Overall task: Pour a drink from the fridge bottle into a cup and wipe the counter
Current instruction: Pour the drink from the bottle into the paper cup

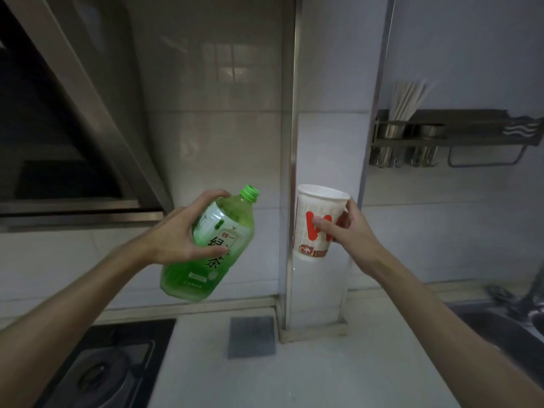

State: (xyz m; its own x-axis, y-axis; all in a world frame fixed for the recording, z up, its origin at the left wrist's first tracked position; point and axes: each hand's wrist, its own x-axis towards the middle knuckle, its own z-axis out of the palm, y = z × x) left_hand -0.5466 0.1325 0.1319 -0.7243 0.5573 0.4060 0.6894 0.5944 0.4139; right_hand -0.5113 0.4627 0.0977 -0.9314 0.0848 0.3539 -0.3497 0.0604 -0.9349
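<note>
Grips green tea bottle (212,245) round its mid-body with left hand (179,231), tilted, neck toward paper cup (316,222). Pinches cup wall with right hand (350,231), thumb in front. Holds both aloft over pale counter (323,363), just apart. Judged of bottle: partly full, fairly heavy, thin slick plastic, best taken at waist. Of cup: light, crushable, needs gentle hold.

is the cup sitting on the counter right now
No, the right hand holds the cup up in the air, above the counter.
</note>
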